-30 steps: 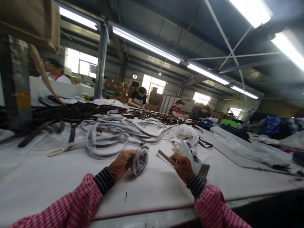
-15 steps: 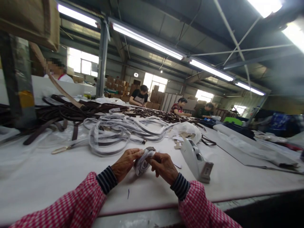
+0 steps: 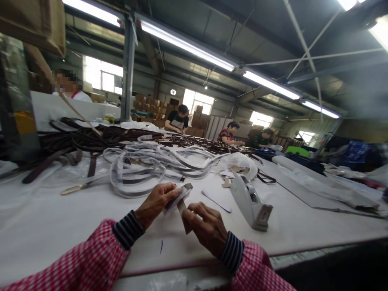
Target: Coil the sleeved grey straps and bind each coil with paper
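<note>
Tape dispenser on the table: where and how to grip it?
I'd likely pinch the near end of the tape dispenser across its two sides, coming down from above with the right hand, the nearer one. Its long, narrow body stands on the table with that blocky end toward the person, and nothing covers it.

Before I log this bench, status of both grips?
Left grip: plastic-wrapped dark bundle. Right grip: flat brown strip. Grey tape dispenser sits right of both.

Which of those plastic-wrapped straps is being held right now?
The compact wrapped strap in the left hand. It is gathered into a tight bundle, while the other wrapped straps lie in loose loops on the white table.
</note>
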{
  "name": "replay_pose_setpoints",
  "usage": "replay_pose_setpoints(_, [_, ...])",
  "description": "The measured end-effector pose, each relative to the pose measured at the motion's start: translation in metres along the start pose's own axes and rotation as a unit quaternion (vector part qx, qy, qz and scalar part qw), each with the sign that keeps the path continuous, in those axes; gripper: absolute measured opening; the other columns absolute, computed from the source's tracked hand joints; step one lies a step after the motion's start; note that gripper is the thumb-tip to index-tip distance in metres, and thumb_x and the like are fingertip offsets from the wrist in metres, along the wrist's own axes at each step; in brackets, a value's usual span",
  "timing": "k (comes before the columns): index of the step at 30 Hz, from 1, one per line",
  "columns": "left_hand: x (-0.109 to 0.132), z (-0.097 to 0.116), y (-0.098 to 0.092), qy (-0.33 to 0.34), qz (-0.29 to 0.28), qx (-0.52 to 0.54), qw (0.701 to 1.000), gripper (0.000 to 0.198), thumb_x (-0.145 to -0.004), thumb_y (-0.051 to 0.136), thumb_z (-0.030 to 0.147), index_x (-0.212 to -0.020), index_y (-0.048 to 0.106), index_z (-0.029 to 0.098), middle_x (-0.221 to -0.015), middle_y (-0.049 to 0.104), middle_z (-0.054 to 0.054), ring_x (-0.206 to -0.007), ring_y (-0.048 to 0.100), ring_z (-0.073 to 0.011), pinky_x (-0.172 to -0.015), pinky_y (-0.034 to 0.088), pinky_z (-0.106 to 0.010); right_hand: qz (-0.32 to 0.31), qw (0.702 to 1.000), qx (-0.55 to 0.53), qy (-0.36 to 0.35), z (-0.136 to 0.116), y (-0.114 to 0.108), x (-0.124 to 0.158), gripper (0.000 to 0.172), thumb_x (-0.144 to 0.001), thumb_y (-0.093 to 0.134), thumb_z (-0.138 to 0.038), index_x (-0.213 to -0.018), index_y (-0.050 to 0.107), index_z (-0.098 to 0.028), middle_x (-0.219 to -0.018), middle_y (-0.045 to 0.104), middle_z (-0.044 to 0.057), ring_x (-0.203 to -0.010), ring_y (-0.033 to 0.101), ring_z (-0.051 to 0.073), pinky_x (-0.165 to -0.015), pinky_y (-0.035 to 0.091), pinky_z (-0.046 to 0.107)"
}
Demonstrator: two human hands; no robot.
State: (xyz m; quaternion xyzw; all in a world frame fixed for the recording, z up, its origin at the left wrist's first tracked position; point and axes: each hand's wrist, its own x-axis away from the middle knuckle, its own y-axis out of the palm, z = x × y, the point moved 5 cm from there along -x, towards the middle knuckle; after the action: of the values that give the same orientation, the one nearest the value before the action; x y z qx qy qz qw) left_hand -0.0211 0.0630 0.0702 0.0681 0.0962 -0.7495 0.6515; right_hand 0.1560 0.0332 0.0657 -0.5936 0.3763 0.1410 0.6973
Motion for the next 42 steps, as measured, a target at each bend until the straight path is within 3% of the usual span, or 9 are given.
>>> replay_pose_setpoints(3, [0.007, 0.009, 0.007, 0.094, 0.014, -0.2, 0.975, 0.032, -0.093, 0.057, 0.046, -0.077, 0.055, 0.018, -0.074, 0.051, 0.003, -0.068, 0.046, -0.0152, -0.065, 0.035, -0.03, 0.058, 0.998, 0.02, -0.011, -0.013, -0.005, -0.003, 0.02, -0.098, 0.049, -0.009, -0.098, 0.066, -0.019, -0.097, 0.066, 0.007, -0.082, 0.059, 0.016, -0.076, 0.05, 0.028])
replay_pose_setpoints(6, [0.014, 0.002, 0.022, 0.171, 0.012, -0.378, 0.91, 0.018, -0.095, 0.056, 0.031, -0.083, 0.056, 0.018, -0.09, 0.057, -0.001, -0.086, 0.054, -0.0205, -0.08, 0.036, -0.037, 0.099, 0.994, 0.028, 0.03, -0.012, -0.007, 0.002, 0.018, -0.097, 0.053, -0.011, -0.094, 0.068, -0.02, -0.105, 0.065, 0.01, -0.088, 0.058, 0.019, -0.067, 0.048, 0.026])
replay_pose_setpoints(9, [0.019, -0.018, 0.041, 0.18, -0.04, -0.476, 0.86, 0.009, -0.094, 0.057, 0.021, -0.085, 0.058, 0.018, -0.095, 0.06, -0.003, -0.091, 0.056, -0.0228, -0.084, 0.034, -0.041, 0.052, 0.997, 0.007, 0.049, -0.009, 0.003, 0.012, 0.017, -0.098, 0.054, -0.015, -0.095, 0.069, -0.02, -0.104, 0.067, 0.009, -0.089, 0.061, 0.019, -0.068, 0.051, 0.025])
replay_pose_setpoints(12, [0.02, -0.029, 0.05, 0.17, -0.066, -0.502, 0.845, 0.011, -0.095, 0.055, 0.021, -0.084, 0.058, 0.018, -0.094, 0.06, -0.004, -0.089, 0.056, -0.0228, -0.084, 0.034, -0.042, 0.015, 0.998, -0.019, 0.056, -0.005, 0.011, 0.021, 0.015, -0.098, 0.055, -0.016, -0.094, 0.069, -0.02, -0.099, 0.07, 0.007, -0.088, 0.064, 0.019, -0.073, 0.053, 0.026])
replay_pose_setpoints(24, [0.008, -0.021, 0.032, 0.141, -0.127, -0.366, 0.911, 0.026, -0.093, 0.044, 0.026, -0.078, 0.063, 0.018, -0.088, 0.064, -0.003, -0.084, 0.061, -0.0193, -0.079, 0.042, -0.033, -0.072, 0.973, -0.097, 0.197, 0.012, 0.016, 0.016, 0.015, -0.097, 0.058, -0.016, -0.087, 0.069, -0.017, -0.082, 0.063, 0.003, -0.069, 0.061, 0.013, -0.064, 0.046, 0.022])
replay_pose_setpoints(29, [0.004, -0.03, 0.025, 0.131, -0.071, -0.27, 0.951, 0.032, -0.087, 0.05, 0.021, -0.117, 0.062, 0.02, -0.085, 0.067, -0.001, -0.077, 0.062, -0.017, -0.075, 0.046, -0.029, -0.125, 0.962, -0.128, 0.207, 0.023, 0.011, -0.007, 0.009, -0.087, 0.069, -0.01, -0.084, 0.073, -0.017, -0.078, 0.066, 0.001, -0.074, 0.062, 0.015, -0.07, 0.043, 0.025])
replay_pose_setpoints(35, [0.004, -0.032, 0.022, 0.118, 0.017, -0.115, 0.986, 0.026, -0.076, 0.065, 0.022, -0.102, 0.064, 0.019, -0.071, 0.064, 0.003, -0.065, 0.056, -0.0144, -0.065, 0.044, -0.027, -0.193, 0.846, -0.291, 0.403, 0.054, 0.033, -0.015, 0.006, -0.072, 0.072, -0.01, -0.073, 0.067, -0.014, -0.057, 0.063, -0.003, -0.05, 0.06, 0.012, -0.048, 0.045, 0.021])
replay_pose_setpoints(39, [0.007, -0.024, 0.026, 0.105, 0.045, -0.082, 0.99, 0.011, -0.071, 0.063, 0.016, -0.082, 0.061, 0.018, -0.072, 0.063, 0.003, -0.069, 0.056, -0.0144, -0.066, 0.043, -0.026, -0.227, 0.802, -0.355, 0.424, 0.061, 0.045, -0.023, 0.026, -0.062, 0.08, -0.016, -0.084, 0.065, -0.015, -0.056, 0.063, -0.005, -0.044, 0.06, 0.012, -0.039, 0.045, 0.019])
replay_pose_setpoints(42, [0.007, -0.021, 0.027, 0.092, 0.03, -0.058, 0.994, 0.011, -0.074, 0.061, 0.018, -0.085, 0.06, 0.019, -0.076, 0.066, 0.001, -0.072, 0.06, -0.016, -0.069, 0.046, -0.027, -0.257, 0.768, -0.405, 0.425, 0.061, 0.05, -0.027, 0.019, -0.059, 0.08, -0.019, -0.072, 0.067, -0.012, -0.049, 0.06, -0.005, -0.041, 0.054, 0.009, -0.039, 0.043, 0.017])
